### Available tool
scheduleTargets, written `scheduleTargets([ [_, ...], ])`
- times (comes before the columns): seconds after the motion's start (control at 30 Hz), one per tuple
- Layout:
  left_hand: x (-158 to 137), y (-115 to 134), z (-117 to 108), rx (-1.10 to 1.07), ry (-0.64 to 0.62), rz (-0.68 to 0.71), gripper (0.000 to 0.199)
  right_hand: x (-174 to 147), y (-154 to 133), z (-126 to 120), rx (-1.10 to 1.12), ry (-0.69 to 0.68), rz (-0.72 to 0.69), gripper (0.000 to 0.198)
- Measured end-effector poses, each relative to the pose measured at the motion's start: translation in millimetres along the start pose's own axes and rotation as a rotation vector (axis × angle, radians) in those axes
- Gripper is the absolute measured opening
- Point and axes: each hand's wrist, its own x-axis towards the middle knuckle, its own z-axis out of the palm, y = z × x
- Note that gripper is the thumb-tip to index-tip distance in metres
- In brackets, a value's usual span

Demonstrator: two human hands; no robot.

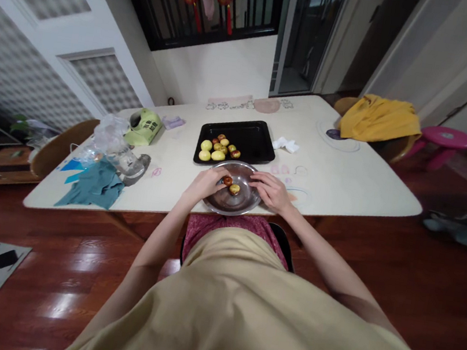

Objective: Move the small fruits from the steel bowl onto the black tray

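Note:
A shiny metal bowl (240,204) stands at the table's front edge, close to my body. Inside it are a reddish-brown round fruit (227,180) and a yellow fruit with brown patches (235,190). My left hand (206,183) reaches over the bowl's left rim, thumb and fingertips closed about the reddish-brown fruit. At the right rim, my right hand (273,192) has its fingers stretched out over the edge, with nothing seen in them. Just behind the bowl lies a black baking tray (252,141). Several yellow and mottled brown fruits (220,148) are grouped on its left side.
Crumpled white tissue (286,144) lies right of the tray. On the left of the white table (347,180) are a teal cloth (98,185), clear plastic packaging (110,136) and a green bag (145,126). A yellow garment (380,119) hangs over a chair at right.

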Motion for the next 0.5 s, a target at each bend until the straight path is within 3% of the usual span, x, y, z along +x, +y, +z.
scheduleTargets([
  [0.2, -12, -4, -2, -0.088, 0.097, 0.001, 0.022, 0, 0, 0, -0.019, -0.014, 0.004, 0.042],
  [0.37, -31, -2, -4, -0.285, 0.283, 0.039, 0.023, 0, 0, -1, -0.013, -0.016, 0.009, 0.041],
  [0.5, -46, -4, 6, -0.367, 0.426, -0.031, 0.030, 0, 1, -1, 0.002, -0.018, 0.006, 0.041],
])
